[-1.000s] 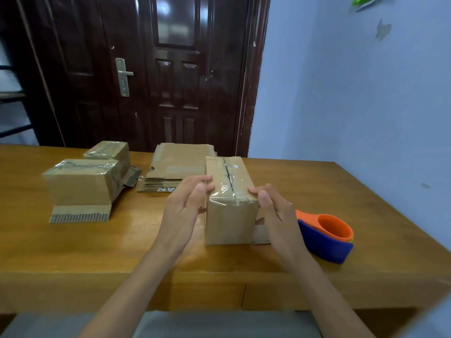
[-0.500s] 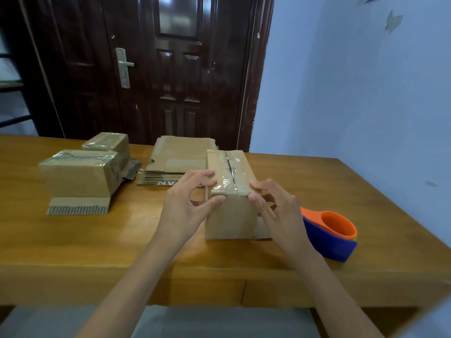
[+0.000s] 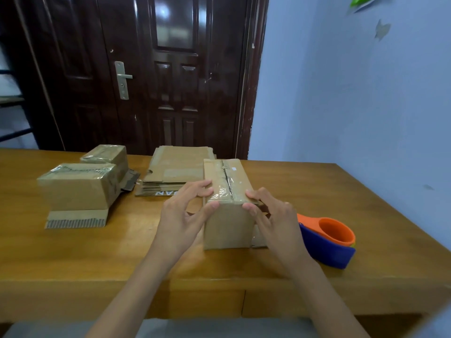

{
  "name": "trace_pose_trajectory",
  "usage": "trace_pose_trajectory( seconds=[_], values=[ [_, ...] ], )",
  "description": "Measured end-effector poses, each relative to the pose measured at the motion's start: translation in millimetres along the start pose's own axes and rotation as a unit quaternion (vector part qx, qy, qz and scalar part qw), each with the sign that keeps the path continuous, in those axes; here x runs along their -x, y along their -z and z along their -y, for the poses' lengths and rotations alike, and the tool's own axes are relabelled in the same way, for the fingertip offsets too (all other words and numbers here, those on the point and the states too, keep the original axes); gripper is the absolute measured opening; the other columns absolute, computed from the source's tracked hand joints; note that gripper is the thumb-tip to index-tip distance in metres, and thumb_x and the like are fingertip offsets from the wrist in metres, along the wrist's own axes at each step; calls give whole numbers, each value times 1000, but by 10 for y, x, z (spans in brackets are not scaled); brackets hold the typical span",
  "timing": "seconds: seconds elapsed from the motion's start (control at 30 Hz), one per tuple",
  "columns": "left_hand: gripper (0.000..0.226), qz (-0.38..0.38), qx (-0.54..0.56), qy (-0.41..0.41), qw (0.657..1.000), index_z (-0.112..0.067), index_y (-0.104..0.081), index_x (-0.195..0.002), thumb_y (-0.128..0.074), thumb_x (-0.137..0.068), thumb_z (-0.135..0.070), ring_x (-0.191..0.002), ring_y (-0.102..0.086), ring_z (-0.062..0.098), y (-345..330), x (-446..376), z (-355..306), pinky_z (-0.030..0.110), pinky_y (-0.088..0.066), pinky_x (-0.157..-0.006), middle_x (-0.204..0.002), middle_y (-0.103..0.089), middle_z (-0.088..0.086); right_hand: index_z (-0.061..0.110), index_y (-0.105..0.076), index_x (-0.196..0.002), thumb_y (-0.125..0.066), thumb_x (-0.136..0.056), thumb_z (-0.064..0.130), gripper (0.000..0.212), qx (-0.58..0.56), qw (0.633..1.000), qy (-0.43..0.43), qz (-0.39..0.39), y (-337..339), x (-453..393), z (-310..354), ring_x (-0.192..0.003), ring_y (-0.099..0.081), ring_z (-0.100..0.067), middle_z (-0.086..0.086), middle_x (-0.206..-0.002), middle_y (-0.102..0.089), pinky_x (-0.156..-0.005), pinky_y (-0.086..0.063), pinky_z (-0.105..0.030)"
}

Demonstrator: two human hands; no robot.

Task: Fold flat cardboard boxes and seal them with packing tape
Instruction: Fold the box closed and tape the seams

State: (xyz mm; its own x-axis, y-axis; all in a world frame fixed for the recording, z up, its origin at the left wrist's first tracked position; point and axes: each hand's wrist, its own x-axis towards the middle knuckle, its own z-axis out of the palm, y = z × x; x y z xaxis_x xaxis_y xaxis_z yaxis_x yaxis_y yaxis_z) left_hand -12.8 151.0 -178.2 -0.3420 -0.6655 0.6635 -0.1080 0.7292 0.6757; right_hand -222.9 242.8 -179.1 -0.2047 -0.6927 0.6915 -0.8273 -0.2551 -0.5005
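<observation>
Box: we've got the cardboard box (image 3: 228, 211) standing on the tabletop (image 3: 97, 252), clear tape along its top seam.
Left hand (image 3: 181, 215): fingers curled, pinching the box's near-left top edge.
Right hand (image 3: 274, 219): same deal, gripping the near-right top corner.
Tape dispenser (image 3: 327, 240): orange and blue, just right of our right hand.
Other stuff: flat cardboard stack (image 3: 170, 173) behind the box, two taped boxes (image 3: 80, 186) off to the left.

Brown taped box (image 3: 228, 217); orange-and-blue tape dispenser (image 3: 327, 240); possibly yellowish wooden table (image 3: 317, 191).
</observation>
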Motion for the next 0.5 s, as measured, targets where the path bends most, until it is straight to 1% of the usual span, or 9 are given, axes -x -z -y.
trace_pose_trajectory(
  seconds=[0.07,0.17,0.2,0.27,0.33,0.4,0.43,0.47,0.5],
  values=[
    [38,14,5,-3,1000,-21,-72,-125,-67,-96,-44,-135,-54,3,39,-1,33,32,-65,-81,-141,-64,-12,34,-61,-125,-43,-104,63,40,-17,1000,8,15,28,5,-19,-90,-72,3,27,-106,-66,-66,-63,-26],
    [38,36,7,9,999,-28,-70,-133,-60,-102,-47,-139,-52,1,112,25,57,37,-65,-85,-146,-60,-20,35,-58,-131,-40,-107,58,38,-30,999,-2,39,39,20,-66,-93,-72,0,20,-111,-69,-65,-64,-30],
    [38,44,-21,0,999,-33,-69,-135,-55,-105,-50,-139,-50,0,144,43,62,36,-64,-87,-148,-58,-23,36,-57,-132,-38,-108,57,37,-36,998,-11,51,44,23,-83,-95,-72,-3,18,-115,-70,-66,-64,-33],
    [38,56,-93,-31,994,-40,-65,-139,-49,-106,-52,-142,-46,3,214,74,73,37,-56,-100,-150,-54,-28,37,-55,-136,-37,-110,52,35,-53,995,-26,78,74,16,-113,-99,-72,-9,17,-118,-68,-67,-65,-39],
    [38,65,-158,-62,983,-43,-62,-140,-49,-106,-52,-148,-37,7,266,85,43,40,-44,-114,-150,-53,-27,36,-58,-138,-41,-111,42,33,-55,994,-29,87,137,-3,-112,-105,-69,-10,18,-121,-67,-75,-64,-39],
    [35,71,-208,-93,971,-46,-62,-139,-51,-106,-50,-150,-32,10,268,74,-41,42,-36,-119,-146,-55,-23,35,-64,-135,-47,-108,36,32,-39,996,-38,72,220,-46,-93,-117,-62,-4,17,-127,-64,-90,-59,-27],
    [34,76,-228,-104,965,-48,-62,-138,-52,-106,-49,-150,-32,11,245,72,-95,43,-35,-119,-145,-55,-21,35,-66,-133,-49,-107,32,31,-24,996,-53,65,259,-77,-85,-121,-58,-2,16,-128,-62,-92,-55,-19],
    [34,84,-240,-111,961,-50,-61,-138,-55,-105,-49,-148,-33,12,208,77,-151,45,-35,-119,-144,-54,-19,36,-67,-131,-51,-107,29,30,-7,995,-73,62,294,-112,-73,-121,-56,-2,15,-128,-59,-89,-51,-13],
    [34,91,-246,-117,958,-50,-61,-138,-56,-104,-49,-146,-35,12,157,88,-209,45,-37,-118,-142,-53,-18,38,-68,-129,-52,-107,26,30,4,993,-96,64,319,-145,-56,-120,-54,-2,13,-127,-58,-85,-47,-10]
  ],
)
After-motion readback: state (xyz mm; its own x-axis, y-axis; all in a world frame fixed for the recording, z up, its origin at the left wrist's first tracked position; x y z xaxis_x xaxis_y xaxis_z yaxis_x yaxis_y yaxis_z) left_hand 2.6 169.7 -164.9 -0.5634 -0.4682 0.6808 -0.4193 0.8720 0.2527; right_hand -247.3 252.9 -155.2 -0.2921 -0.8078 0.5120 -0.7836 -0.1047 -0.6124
